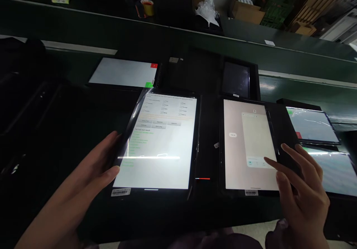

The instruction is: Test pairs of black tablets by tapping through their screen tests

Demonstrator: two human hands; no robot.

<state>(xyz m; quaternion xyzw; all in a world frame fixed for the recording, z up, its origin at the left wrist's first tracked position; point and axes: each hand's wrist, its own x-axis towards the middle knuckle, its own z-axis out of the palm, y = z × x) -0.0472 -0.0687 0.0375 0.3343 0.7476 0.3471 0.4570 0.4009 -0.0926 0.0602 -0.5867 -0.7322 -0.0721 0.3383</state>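
My left hand (96, 174) holds a tablet (167, 156) by its left edge, the thumb at the front and the fingers mostly hidden behind. A list of check boxes, grey buttons and lines of green text show on its lit screen. To the right, a second tablet (237, 159) displays a small app card on a pale background. My right hand (305, 189) hovers over its right edge with fingers apart, the index fingertip at the card's lower part; whether it touches the glass I cannot tell. Barcode labels (121, 192) show at the lower edges of both tablets.
Behind stand a lit tablet (122, 72) with red and green corners and a dark-screened one (236, 80). Two more lit tablets, one above the other (312, 124), lie at the right. A raised ledge (195, 37) crosses the back, with a tape roll (147, 8) beyond it.
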